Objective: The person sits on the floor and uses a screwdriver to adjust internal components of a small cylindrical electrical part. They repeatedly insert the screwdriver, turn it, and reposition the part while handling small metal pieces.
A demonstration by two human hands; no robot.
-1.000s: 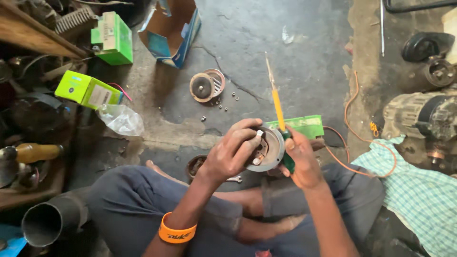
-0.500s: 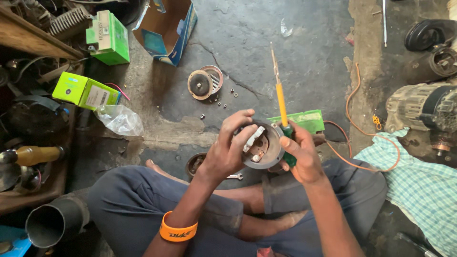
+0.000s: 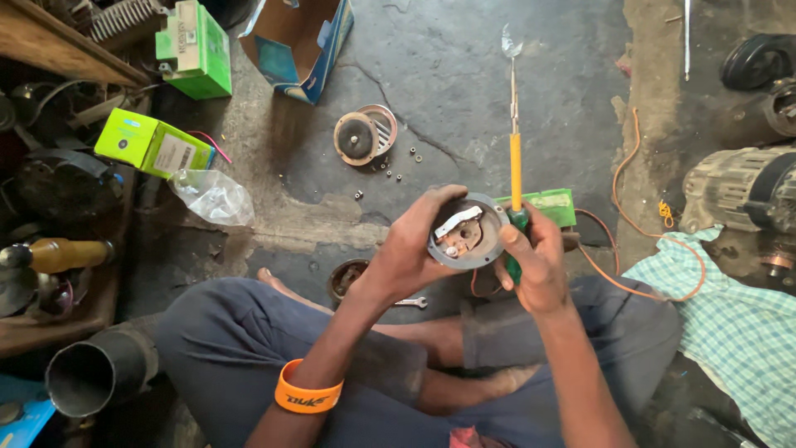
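My left hand [image 3: 410,249] grips a round grey metal plate [image 3: 466,234] with small metal parts on its face, held over my crossed legs. My right hand [image 3: 535,264] steadies the plate's right edge and also holds a screwdriver [image 3: 515,166] with a yellow shaft and green handle, its tip pointing away from me. An orange band is on my left wrist.
A round motor cover [image 3: 363,135] with loose nuts lies on the concrete floor ahead. Green boxes [image 3: 153,145] and a clear plastic bag [image 3: 213,197] sit left. A small spanner [image 3: 412,303] and a round part [image 3: 347,278] lie by my knee. An alternator [image 3: 736,187], orange wire and checked cloth [image 3: 721,307] are right.
Both hands with the plate and screwdriver have kept their hold. The view has shifted slightly; the plate's face with its metal parts shows more clearly now.
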